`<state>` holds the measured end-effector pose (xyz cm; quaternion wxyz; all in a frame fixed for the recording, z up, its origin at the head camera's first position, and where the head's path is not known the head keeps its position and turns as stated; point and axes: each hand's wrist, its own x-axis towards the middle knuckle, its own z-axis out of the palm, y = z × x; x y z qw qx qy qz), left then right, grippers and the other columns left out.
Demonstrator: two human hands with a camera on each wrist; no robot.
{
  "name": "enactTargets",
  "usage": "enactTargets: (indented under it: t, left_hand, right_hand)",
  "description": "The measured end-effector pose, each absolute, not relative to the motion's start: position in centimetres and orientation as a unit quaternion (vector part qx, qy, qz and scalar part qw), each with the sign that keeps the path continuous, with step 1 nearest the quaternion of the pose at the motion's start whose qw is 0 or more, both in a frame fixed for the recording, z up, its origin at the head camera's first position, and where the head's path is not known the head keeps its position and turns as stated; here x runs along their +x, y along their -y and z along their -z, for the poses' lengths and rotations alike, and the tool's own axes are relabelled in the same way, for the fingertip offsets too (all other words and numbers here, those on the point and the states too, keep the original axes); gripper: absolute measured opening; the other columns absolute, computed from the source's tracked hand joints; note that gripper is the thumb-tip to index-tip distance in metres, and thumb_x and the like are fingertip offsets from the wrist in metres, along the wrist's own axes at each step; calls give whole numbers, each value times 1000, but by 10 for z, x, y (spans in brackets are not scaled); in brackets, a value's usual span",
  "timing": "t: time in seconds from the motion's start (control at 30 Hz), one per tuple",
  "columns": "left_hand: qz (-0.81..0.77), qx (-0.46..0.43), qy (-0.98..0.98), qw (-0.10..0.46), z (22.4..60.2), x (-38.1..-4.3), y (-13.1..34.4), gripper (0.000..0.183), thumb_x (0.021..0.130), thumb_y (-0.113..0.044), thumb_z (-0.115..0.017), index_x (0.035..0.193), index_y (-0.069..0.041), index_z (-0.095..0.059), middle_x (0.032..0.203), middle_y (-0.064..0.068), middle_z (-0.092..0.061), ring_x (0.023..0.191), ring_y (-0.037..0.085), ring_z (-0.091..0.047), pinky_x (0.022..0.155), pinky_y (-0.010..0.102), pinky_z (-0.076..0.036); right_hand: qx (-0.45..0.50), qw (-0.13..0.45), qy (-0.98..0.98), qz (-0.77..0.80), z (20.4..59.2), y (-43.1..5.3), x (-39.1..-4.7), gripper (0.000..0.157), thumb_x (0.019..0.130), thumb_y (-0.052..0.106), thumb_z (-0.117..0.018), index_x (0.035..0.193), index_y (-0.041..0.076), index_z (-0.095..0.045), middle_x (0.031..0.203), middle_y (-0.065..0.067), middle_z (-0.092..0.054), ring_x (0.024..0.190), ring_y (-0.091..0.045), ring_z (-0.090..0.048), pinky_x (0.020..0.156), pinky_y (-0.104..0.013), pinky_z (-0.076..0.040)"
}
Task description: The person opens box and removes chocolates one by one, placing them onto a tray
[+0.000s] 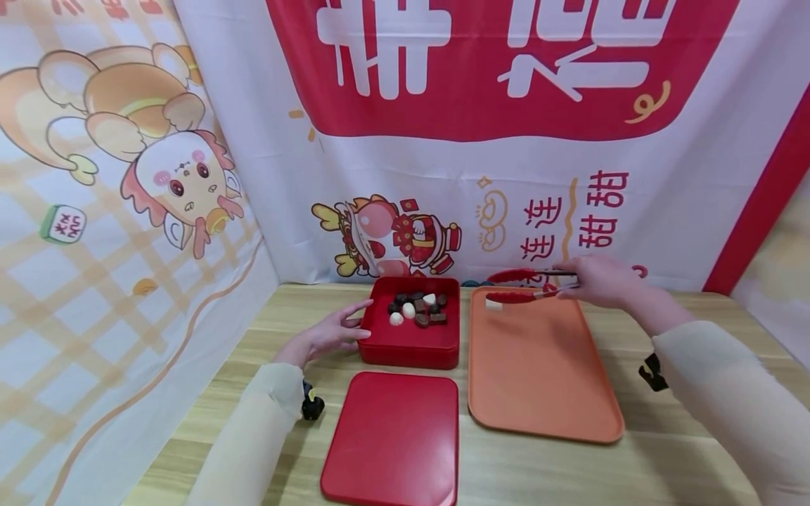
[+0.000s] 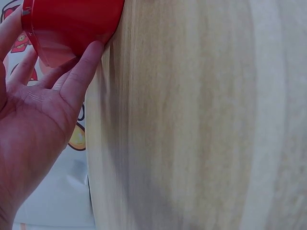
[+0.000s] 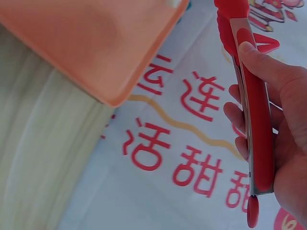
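Observation:
At the left side of an open red box [image 1: 408, 355], my left hand [image 1: 332, 329] touches the wall and rim with spread, mostly straight fingers. Several dark and white chocolates [image 1: 422, 320] lie inside the box. The left wrist view shows my left hand [image 2: 41, 110] from the palm side, fingertips against the red box [image 2: 79, 24]. My right hand [image 1: 604, 281] grips red-and-metal tongs [image 3: 256, 115] by the handles. Their red tips are spread above the far left corner of an orange tray [image 1: 538, 372]. A small white piece [image 1: 494, 306] lies on the tray near that corner.
A red square lid [image 1: 395, 436] lies on the wooden table [image 1: 671, 422] in front of the box. Printed cloth [image 1: 392, 161] hangs behind the table, with another patterned cloth [image 1: 82, 281] at the left. The tray stands just right of the box.

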<state>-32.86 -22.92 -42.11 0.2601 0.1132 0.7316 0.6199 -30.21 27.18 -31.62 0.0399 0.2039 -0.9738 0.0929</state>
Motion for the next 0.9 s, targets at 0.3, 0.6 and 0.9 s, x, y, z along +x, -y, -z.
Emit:
enactTargets:
  t: [0.3, 0.6, 0.9]
  left_hand:
    - [-617, 119, -732, 263, 424, -330, 230, 77, 96, -5, -60, 157, -18, -15, 152, 27, -26, 130, 40, -42, 95, 50, -47]
    - [-619, 118, -730, 264, 425, -331, 230, 77, 95, -7, -62, 157, -21, -19, 153, 26, -27, 130, 40, -42, 96, 50, -46]
    - [-615, 118, -733, 265, 424, -332, 231, 75, 96, -6, -60, 157, -22, -18, 153, 26, -27, 131, 40, -41, 96, 49, -46]
  right_hand:
    - [219, 55, 970, -95, 300, -254, -291, 65, 78, 33, -82, 132, 5, -60, 116, -17, -65, 101, -34, -61, 87, -56, -49]
    - [266, 68, 956, -101, 304, -215, -292, 65, 76, 30, -84, 132, 7, -61, 120, -16, -65, 103, -32, -62, 89, -53, -49]
    - [322, 54, 941, -92, 320, -173, -297, 61, 77, 29, -84, 131, 12, -62, 120, -6, -66, 100, -23, -63, 85, -46, -52]
